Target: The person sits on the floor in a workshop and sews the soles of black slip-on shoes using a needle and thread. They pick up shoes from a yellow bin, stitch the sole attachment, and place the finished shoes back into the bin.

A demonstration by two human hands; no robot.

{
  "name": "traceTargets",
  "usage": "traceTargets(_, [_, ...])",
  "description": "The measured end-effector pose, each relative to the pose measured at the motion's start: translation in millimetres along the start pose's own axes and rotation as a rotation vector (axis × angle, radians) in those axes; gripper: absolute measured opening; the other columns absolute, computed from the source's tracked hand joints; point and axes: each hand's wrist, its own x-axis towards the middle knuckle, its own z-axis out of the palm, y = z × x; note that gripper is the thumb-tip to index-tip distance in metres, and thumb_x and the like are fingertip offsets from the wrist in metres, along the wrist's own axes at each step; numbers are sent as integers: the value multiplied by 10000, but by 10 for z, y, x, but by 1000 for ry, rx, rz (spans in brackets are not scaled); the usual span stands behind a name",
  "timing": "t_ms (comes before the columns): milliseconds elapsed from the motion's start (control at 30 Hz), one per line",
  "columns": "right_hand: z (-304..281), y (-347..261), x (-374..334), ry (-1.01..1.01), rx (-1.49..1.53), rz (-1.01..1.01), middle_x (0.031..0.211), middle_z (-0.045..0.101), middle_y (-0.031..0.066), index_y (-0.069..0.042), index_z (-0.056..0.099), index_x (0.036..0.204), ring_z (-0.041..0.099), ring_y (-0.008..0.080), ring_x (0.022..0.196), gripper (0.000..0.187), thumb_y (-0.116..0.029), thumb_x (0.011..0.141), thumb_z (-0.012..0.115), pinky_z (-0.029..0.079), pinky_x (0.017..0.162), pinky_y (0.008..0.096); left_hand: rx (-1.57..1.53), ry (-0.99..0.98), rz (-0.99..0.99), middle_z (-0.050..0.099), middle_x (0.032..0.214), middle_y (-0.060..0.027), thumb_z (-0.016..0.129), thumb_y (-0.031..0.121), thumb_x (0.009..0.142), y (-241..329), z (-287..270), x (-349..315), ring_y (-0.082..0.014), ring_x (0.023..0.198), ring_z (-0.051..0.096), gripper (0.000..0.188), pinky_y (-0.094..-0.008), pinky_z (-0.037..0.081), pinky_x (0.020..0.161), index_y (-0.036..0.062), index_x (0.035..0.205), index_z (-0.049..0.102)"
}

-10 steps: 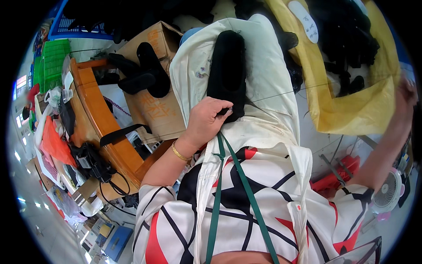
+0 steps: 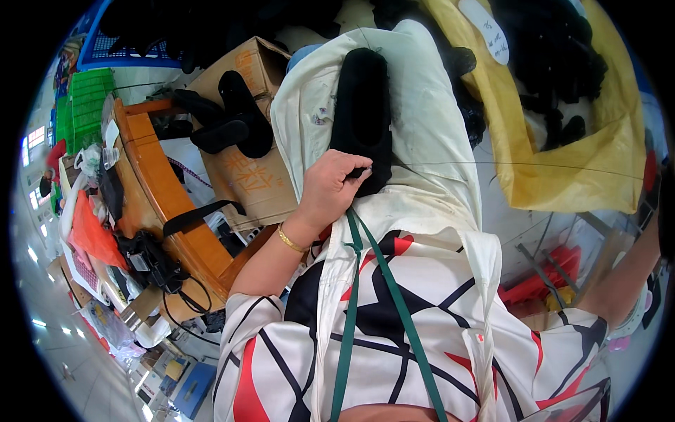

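Observation:
A black slip-on shoe [image 2: 388,165] lies lengthwise on the white apron cloth over my lap, its opening facing up. My left hand [image 2: 330,184] is closed at the near end of the shoe, thumb and forefinger pinched together on its edge. From there a thin dark thread [image 2: 492,163] runs taut to the right, across the yellow sack. My right forearm [image 2: 626,281] reaches out to the right rim of the picture; the hand itself is outside the view.
At left, several black shoes [image 2: 242,116] rest on a cardboard box [image 2: 256,172], beside a wooden frame [image 2: 151,165]. A yellow sack [image 2: 569,186] holding black items stands at right. A blue crate [image 2: 88,53] is at the far left.
My right hand has moved outward and down past the right rim, and the thread has swung down to lie nearly level. My left hand stays pinched at the shoe.

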Motion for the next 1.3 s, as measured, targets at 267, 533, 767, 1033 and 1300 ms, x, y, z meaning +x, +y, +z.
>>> traceTargets(267, [1064, 160, -1903, -520, 82, 194, 755, 570, -10, -106, 618, 1012, 479, 80, 592, 120, -196, 958, 561, 407, 537, 210, 29, 25, 69, 677, 861, -81, 733, -5, 750, -20, 10, -19, -254, 790, 614, 206, -326, 488, 670, 45, 944, 685])
traceTargets(533, [1396, -1030, -4754, -1799, 72, 229, 713, 597, 9, -47, 645, 1010, 506, 63, 589, 112, -113, 924, 620, 453, 552, 246, 50, 79, 187, 691, 884, -86, 682, -71, 650, -140, 62, -76, -282, 786, 644, 285, -355, 522, 701, 62, 900, 659])
traceTargets(767, [1389, -976, -5082, -1886, 98, -80, 836, 683, 138, -18, 654, 1054, 648, 248, 678, 171, -68, 901, 597, 504, 636, 306, 35, 125, 210, 688, 872, -76, 668, -81, 623, -167, 97, -91, -275, 787, 642, 319, -358, 522, 702, 64, 906, 646])
traceTargets(1033, [1421, -985, -5120, -1883, 74, -149, 815, 682, 145, -51, 662, 1037, 653, 318, 690, 176, -105, 884, 594, 517, 626, 365, 25, 139, 210, 686, 862, -67, 667, -82, 614, -166, 95, -83, -268, 779, 639, 326, -353, 521, 700, 68, 903, 651])
traceTargets(1300, [1432, -989, -5143, -1855, 85, -209, 786, 679, 144, -55, 666, 1016, 647, 336, 684, 181, -122, 869, 584, 521, 621, 386, 33, 148, 212, 691, 862, -60, 674, -70, 615, -181, 98, -92, -255, 779, 643, 313, -348, 515, 691, 73, 893, 656])
